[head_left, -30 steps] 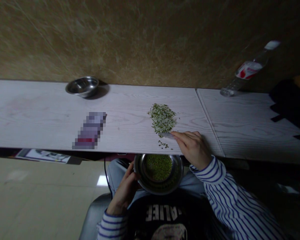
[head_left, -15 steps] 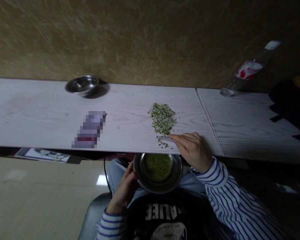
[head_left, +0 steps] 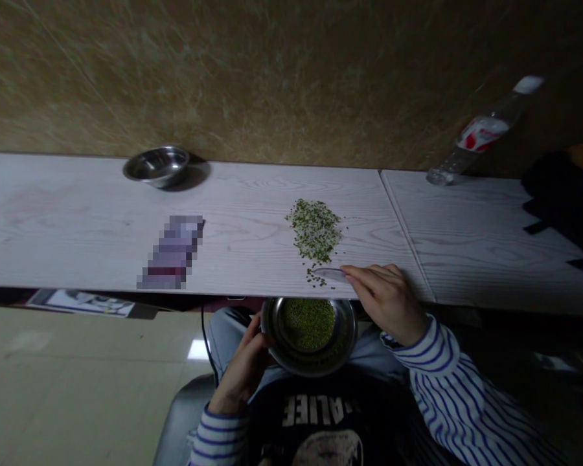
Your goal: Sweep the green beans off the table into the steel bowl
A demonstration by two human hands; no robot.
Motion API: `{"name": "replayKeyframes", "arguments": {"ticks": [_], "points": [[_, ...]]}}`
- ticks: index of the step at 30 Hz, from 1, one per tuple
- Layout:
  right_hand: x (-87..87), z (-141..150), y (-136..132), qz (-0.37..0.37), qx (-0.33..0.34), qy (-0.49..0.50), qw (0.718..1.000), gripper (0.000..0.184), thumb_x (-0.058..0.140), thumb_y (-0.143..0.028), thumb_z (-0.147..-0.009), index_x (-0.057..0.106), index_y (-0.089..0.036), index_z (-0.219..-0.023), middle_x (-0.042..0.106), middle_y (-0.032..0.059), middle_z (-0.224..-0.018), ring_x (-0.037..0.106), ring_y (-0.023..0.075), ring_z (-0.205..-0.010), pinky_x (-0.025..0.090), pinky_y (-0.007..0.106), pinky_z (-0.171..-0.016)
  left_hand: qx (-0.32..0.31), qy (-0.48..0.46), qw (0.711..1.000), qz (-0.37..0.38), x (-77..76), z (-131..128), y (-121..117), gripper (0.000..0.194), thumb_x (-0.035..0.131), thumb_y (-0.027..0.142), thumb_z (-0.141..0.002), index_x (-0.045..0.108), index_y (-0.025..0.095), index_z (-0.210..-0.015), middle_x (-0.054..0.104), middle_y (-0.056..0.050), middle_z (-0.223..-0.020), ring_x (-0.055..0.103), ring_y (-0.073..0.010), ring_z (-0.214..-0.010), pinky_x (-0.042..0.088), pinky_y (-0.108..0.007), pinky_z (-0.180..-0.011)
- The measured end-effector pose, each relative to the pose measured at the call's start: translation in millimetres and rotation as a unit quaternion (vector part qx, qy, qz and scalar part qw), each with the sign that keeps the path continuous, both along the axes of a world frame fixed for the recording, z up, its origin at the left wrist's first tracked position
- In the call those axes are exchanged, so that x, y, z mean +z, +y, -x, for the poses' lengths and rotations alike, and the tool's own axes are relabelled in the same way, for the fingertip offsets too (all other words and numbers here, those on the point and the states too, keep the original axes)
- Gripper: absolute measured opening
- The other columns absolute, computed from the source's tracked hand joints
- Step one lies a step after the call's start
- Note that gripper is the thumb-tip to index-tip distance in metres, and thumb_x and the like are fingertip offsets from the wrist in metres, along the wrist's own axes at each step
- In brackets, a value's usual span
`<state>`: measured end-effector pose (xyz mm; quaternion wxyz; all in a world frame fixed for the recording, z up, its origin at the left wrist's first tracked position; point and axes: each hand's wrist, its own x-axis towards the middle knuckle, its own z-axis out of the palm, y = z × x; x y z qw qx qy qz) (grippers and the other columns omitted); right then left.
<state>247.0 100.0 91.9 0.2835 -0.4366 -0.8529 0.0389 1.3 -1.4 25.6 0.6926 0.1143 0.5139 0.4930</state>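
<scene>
Left hand (head_left: 245,366) grips the bowl (head_left: 344,327) at six o'clock from the pile (head_left: 317,230), I'd say for catching; right hand (head_left: 383,299) pinches a thin tool (head_left: 328,274).

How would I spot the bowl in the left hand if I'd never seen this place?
Find the long pale table, then its near edge. Just below that edge, the left hand holds a shiny metal bowl. Unlike the other bowl, up on the table by the wall, this one holds small green beans.

Dim light; the floor (head_left: 102,382) glares white between seven and eight o'clock, deep shadow at four, pixelation hiding an object (head_left: 171,252) at nine.
</scene>
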Motion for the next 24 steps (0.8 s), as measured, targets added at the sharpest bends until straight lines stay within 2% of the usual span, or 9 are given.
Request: {"name": "replayKeyframes", "arguments": {"ticks": [5, 13, 20, 24], "points": [[0.2, 0.7, 2.2, -0.021, -0.019, 0.004, 1.0, 0.02, 0.055, -0.014, -0.093, 0.069, -0.016, -0.108, 0.078, 0.0064, -0.093, 0.071, 0.0181, -0.079, 0.042, 0.033, -0.073, 0.007, -0.003, 1.0, 0.003, -1.8, 0.3, 1.3, 0.063, 0.068, 0.018, -0.064, 0.058, 0.021, -0.126, 0.064, -0.002, -0.086, 0.055, -0.0197, -0.074, 0.051, -0.033, -0.062], [-1.0, 9.6, 1.3, -0.009, -0.015, 0.006, 1.0, 0.02, 0.055, -0.016, -0.094, 0.07, -0.017, -0.108, 0.078, 0.0056, -0.093, 0.071, 0.0176, -0.08, 0.043, 0.034, -0.072, 0.002, -0.007, 1.0, -0.003, -4.3, 0.3, 0.3, 0.06, 0.066, 0.017, -0.067, 0.058, 0.023, -0.126, 0.065, -0.003, -0.091, 0.057, -0.0204, -0.078, 0.052, -0.034, -0.064], [-0.1, 2.6, -0.2, -0.023, -0.046, 0.006, 0.999, 0.022, 0.054, -0.016, -0.094, 0.07, -0.016, -0.109, 0.078, 0.0073, -0.094, 0.071, 0.0185, -0.08, 0.043, 0.034, -0.071, 0.004, 0.002, 1.0, 0.006, -8.2, 2.4, -0.5, 0.058, 0.065, 0.018, -0.068, 0.057, 0.023, -0.125, 0.064, -0.003, -0.091, 0.057, -0.0218, -0.081, 0.052, -0.034, -0.064], [-1.1, 5.1, -0.8, -0.019, -0.041, 0.003, 0.999, 0.021, 0.055, -0.016, -0.094, 0.07, -0.016, -0.108, 0.078, 0.0067, -0.095, 0.072, 0.0184, -0.08, 0.042, 0.034, -0.071, -0.003, -0.003, 1.0, 0.01, -9.3, 2.8, -1.3, 0.061, 0.064, 0.017, -0.068, 0.055, 0.024, -0.129, 0.065, -0.004, -0.094, 0.058, -0.0223, -0.081, 0.052, -0.035, -0.065]]}}
